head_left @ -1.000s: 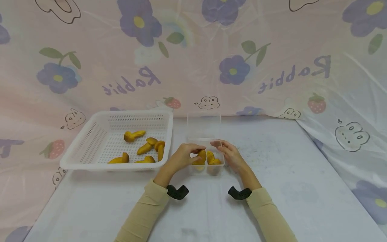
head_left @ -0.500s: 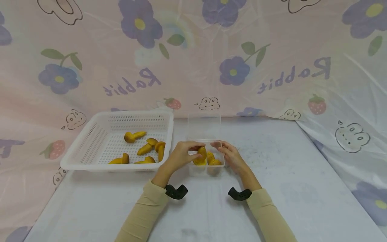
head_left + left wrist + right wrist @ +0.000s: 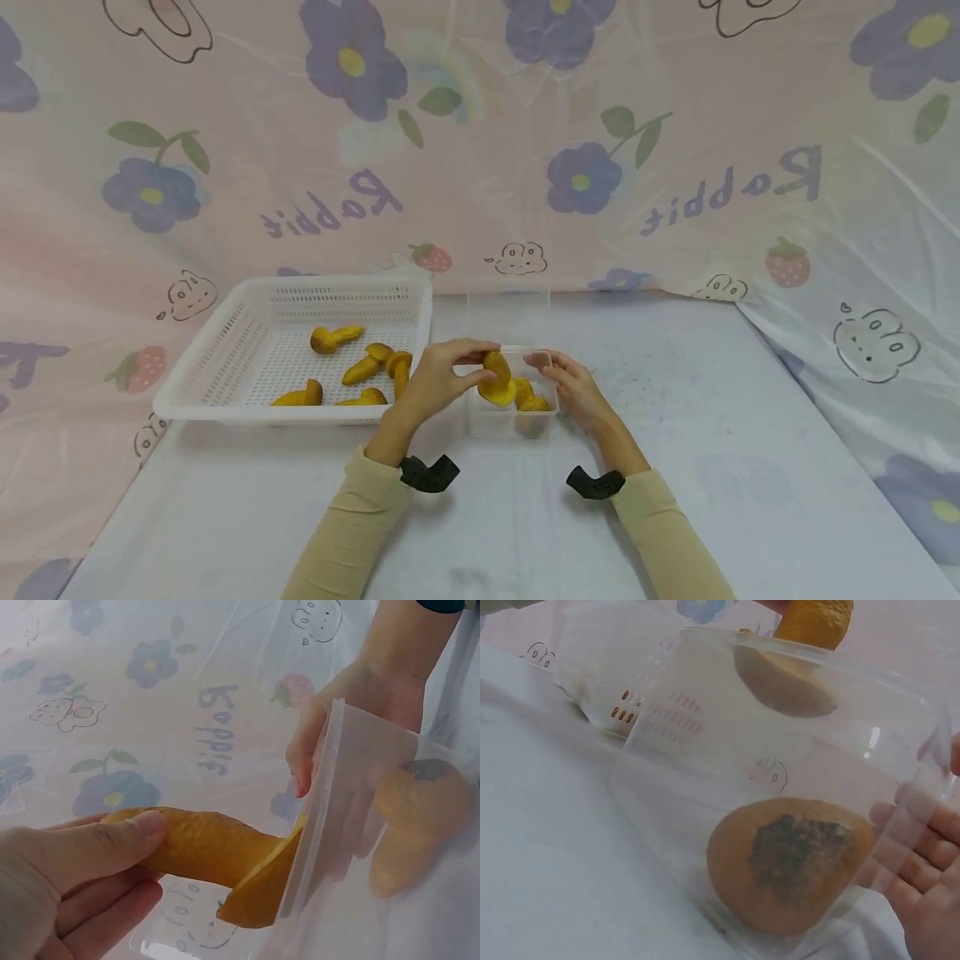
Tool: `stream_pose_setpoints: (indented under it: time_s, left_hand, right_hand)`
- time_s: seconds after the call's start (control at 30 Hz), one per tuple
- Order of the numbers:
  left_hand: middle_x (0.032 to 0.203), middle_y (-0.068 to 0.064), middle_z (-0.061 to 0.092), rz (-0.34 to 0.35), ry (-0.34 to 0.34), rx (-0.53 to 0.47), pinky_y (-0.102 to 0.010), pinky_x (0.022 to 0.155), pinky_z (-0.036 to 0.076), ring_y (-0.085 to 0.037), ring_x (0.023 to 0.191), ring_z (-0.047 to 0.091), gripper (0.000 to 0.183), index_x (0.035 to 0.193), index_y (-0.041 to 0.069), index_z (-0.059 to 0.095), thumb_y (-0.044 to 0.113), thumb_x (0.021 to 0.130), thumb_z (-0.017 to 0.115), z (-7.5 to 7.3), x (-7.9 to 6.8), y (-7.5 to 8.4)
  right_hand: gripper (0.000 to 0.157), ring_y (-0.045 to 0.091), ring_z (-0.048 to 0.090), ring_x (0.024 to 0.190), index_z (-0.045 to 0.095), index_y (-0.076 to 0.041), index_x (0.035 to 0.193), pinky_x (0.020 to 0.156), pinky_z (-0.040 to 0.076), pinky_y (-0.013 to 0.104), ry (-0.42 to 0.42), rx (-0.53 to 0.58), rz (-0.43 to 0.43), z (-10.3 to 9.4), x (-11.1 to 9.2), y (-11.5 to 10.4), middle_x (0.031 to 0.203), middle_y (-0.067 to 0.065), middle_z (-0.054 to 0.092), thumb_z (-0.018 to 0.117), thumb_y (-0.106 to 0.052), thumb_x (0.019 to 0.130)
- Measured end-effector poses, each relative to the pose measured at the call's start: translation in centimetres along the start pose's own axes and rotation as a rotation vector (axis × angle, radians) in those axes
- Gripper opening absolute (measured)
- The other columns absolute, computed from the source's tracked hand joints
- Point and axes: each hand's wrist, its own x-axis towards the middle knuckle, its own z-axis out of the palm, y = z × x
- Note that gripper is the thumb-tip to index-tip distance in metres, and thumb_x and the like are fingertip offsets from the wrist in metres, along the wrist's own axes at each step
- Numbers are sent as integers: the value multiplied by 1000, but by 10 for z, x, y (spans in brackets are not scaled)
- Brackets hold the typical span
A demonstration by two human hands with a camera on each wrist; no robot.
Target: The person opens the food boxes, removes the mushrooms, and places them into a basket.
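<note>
My left hand (image 3: 438, 383) pinches a yellow-brown mushroom (image 3: 497, 383) by its stem between thumb and fingers. In the left wrist view the mushroom (image 3: 202, 840) tilts with its cap down at the rim of a clear plastic box (image 3: 330, 825). Another mushroom (image 3: 532, 402) lies inside the box; the right wrist view shows its rounded cap (image 3: 787, 862) with a dark patch, through the wall. My right hand (image 3: 581, 392) rests against the box's right side, its fingers (image 3: 922, 847) loosely bent and partly seen through the plastic.
A white perforated basket (image 3: 262, 413) stands left of the box with several mushrooms (image 3: 367, 364) in it. The box's clear lid (image 3: 508, 317) stands raised behind it. A pale cloth covers the table (image 3: 720, 467), and a patterned curtain (image 3: 480, 183) hangs behind.
My left hand has drawn slightly left and up, raising the mushroom from lower in the box and tilting it so its cap shows. The right hand and box have stayed put.
</note>
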Motion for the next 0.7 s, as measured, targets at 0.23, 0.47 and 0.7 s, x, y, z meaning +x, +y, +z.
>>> stream_pose_setpoints:
  time_s: [0.23, 0.47, 0.7]
  left_hand:
    - [113, -15, 72, -4, 70, -5, -27, 87, 60, -26, 98, 72, 38, 116, 1, 67, 10, 79, 75, -9, -2, 1]
    - [110, -20, 72, 16, 133, -22, -28, 83, 61, -29, 94, 72, 40, 115, -4, 66, 7, 78, 75, -22, -6, 3]
    - [110, -20, 72, 29, 197, -5, -25, 82, 60, -29, 94, 72, 40, 115, -6, 65, 3, 77, 75, -40, -15, 0]
  right_hand:
    - [48, 37, 26, 145, 39, 7, 139, 124, 1, 62, 3, 9, -1, 0, 0, 0, 126, -6, 61, 45, -21, 101]
    - [48, 37, 26, 145, 39, 7, 139, 125, 3, 60, 14, 6, 5, 2, 0, -2, 140, 17, 54, 45, -20, 101]
    - [47, 37, 25, 146, 38, 7, 140, 125, 3, 60, 15, 2, 7, 2, 0, -2, 142, 21, 50, 44, -18, 100]
